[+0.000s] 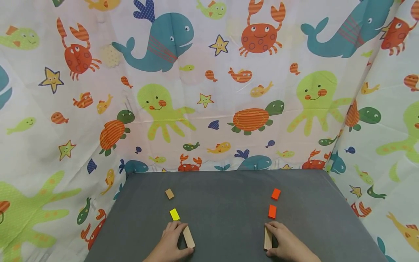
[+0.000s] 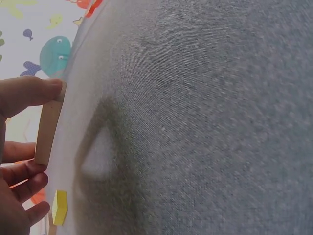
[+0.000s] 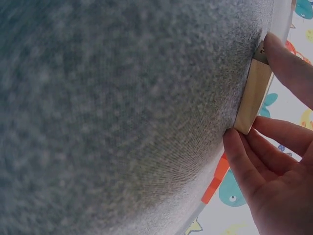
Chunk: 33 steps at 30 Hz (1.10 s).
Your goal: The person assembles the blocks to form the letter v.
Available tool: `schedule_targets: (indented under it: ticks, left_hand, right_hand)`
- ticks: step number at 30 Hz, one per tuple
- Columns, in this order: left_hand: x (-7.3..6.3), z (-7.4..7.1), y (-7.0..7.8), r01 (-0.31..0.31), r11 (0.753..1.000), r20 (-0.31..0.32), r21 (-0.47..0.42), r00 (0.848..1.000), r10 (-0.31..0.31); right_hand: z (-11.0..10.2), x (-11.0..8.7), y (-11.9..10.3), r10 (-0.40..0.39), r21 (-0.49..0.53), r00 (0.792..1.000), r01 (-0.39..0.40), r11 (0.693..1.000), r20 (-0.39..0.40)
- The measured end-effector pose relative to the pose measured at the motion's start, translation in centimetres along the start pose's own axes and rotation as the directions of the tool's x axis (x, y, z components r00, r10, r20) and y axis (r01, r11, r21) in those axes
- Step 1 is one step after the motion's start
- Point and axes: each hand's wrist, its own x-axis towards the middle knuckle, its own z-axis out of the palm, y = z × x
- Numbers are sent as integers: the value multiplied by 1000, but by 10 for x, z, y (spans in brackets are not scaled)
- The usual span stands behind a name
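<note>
At the near left of the table, my left hand pinches a long plain wooden block by its two ends, thumb at the near end and fingers at the far one. The left wrist view shows this wooden block between thumb and fingers. My right hand grips another long wooden block end to end; the right wrist view has that wooden block close over the grey cloth. A yellow block lies just beyond the left fingertips. An orange block lies just beyond the right fingertips.
Farther back are a small tan block on the left and a second orange block on the right. Grey cloth covers the table. A curtain printed with sea animals hangs behind it and along both sides.
</note>
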Motion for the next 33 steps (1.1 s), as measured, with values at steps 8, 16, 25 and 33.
schedule_targets:
  ticks: [8, 16, 25, 33]
  left_hand:
    - [0, 0, 7, -37, 999, -57, -9, 998, 37]
    - [3, 2, 12, -83, 996, -118, 23, 989, 86]
    - [11, 9, 18, -106, 994, -115, 31, 987, 109]
    - [19, 12, 27, -113, 992, -150, 47, 982, 119]
  right_hand:
    - [2, 2, -1, 11, -4, 1000, -11, 1000, -3]
    - [4, 2, 2, 9, -3, 1000, -9, 1000, -13]
    - [3, 3, 1, 33, -6, 999, -33, 999, 5]
    - [2, 3, 2, 13, 7, 1000, -13, 1000, 12]
